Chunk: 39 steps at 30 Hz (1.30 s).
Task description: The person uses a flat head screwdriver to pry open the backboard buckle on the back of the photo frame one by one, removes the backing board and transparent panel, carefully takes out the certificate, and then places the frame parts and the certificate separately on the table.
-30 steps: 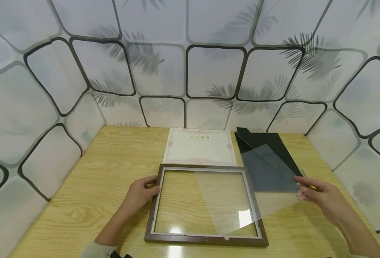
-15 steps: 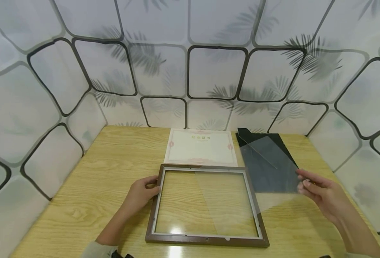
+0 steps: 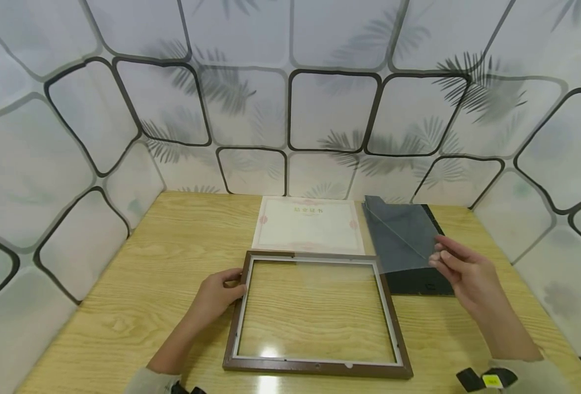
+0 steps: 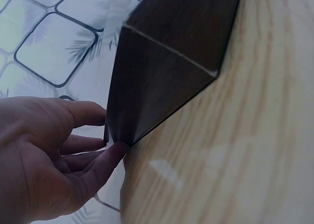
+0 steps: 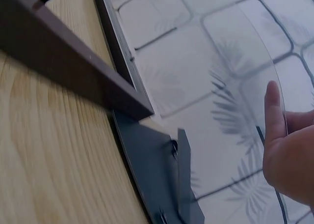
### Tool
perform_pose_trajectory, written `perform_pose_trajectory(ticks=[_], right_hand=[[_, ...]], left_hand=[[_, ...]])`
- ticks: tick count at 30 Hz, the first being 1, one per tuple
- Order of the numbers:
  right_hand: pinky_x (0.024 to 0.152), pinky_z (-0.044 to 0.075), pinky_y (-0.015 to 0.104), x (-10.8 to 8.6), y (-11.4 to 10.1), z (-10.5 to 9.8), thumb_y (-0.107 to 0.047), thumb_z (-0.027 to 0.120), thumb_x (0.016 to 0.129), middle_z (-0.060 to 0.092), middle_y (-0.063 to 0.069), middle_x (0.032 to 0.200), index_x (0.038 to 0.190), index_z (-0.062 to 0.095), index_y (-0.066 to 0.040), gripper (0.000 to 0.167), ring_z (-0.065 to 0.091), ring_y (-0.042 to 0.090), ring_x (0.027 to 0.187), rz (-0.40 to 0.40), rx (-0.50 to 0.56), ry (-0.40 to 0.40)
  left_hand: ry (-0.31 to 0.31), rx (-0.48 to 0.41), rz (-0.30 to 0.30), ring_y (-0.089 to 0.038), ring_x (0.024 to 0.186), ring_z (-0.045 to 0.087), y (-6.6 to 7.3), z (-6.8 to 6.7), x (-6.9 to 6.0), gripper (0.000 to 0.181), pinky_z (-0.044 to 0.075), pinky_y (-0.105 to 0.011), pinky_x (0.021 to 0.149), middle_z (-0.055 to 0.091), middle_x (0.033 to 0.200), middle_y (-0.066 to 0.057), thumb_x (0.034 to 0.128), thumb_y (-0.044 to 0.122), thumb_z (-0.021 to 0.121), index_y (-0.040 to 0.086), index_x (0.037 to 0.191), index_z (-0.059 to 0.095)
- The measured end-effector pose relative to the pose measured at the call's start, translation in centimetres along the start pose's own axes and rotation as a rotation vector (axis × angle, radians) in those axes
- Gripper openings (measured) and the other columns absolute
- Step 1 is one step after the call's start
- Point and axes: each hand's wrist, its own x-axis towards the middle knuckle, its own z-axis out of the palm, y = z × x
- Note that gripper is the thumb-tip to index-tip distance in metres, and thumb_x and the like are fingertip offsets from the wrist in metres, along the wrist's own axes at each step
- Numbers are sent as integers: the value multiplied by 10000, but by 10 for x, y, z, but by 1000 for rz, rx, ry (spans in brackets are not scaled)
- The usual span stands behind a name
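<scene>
A brown picture frame (image 3: 315,369) with a pale inner lip lies flat on the table. My left hand (image 3: 218,295) pinches its left bar between thumb and fingers; in the left wrist view the frame's dark side (image 4: 162,71) shows beside the fingertips. My right hand (image 3: 462,273) pinches the right edge of a clear plastic sheet (image 3: 393,241), which is raised and tilted. The sheet spans the frame's top right and a black backing board (image 3: 413,283). In the right wrist view, thumb and fingers meet on the sheet's edge; its left end is hard to see.
A cream certificate (image 3: 310,224) with pink ornaments lies just behind the frame. The black backing board, with its stand leg, is at the back right. Patterned fabric walls (image 3: 329,109) enclose the wooden table (image 3: 122,284) at the back and sides.
My right hand has moved up and leftward, lifting the clear sheet off the frame's lower right toward the back. The left hand and the frame stay in place.
</scene>
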Motion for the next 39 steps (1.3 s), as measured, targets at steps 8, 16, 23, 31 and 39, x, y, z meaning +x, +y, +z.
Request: perform_pose_trajectory(ticks=[8, 16, 23, 31, 39], right_hand=[[830, 587, 246, 29, 25, 37, 74, 553, 984, 674, 85, 1019, 1190, 726, -66, 304, 739, 169, 880, 0, -103, 137], [834, 574, 201, 55, 50, 63, 10, 551, 1008, 657, 7, 990, 1471, 454, 49, 474, 733, 106, 865, 34, -251, 237], [842, 564, 170, 77, 68, 82, 23, 466, 1040, 599, -19, 1019, 1535, 333, 66, 514, 699, 62, 841, 68, -321, 286], [860, 567, 187, 103, 94, 104, 40, 456, 1039, 530, 20, 1113, 1530, 385, 18, 496, 682, 66, 815, 94, -307, 308], [877, 573, 220, 126, 134, 126, 39, 469, 1036, 470, 69, 1179, 1493, 444, 21, 458, 670, 79, 802, 111, -324, 314]], left_hand=[[4, 16, 9, -264, 1079, 686, -2, 0, 1, 476, 586, -378, 854, 675, 1287, -176, 938, 175, 683, 33, 1385, 604], [6, 19, 12, -254, 1069, 689, -2, 0, 1, 470, 588, -374, 844, 673, 1292, -172, 940, 170, 677, 46, 1388, 606], [1, 10, 13, -244, 1056, 690, -4, 0, 1, 462, 587, -369, 830, 672, 1296, -167, 946, 175, 676, 57, 1387, 609], [8, 9, 10, -256, 1064, 689, -4, 1, 2, 471, 589, -370, 835, 672, 1293, -177, 939, 170, 687, 42, 1385, 609], [15, -3, 0, -250, 1053, 689, -5, 1, 2, 477, 591, -350, 807, 675, 1286, -183, 927, 158, 693, 32, 1380, 611]])
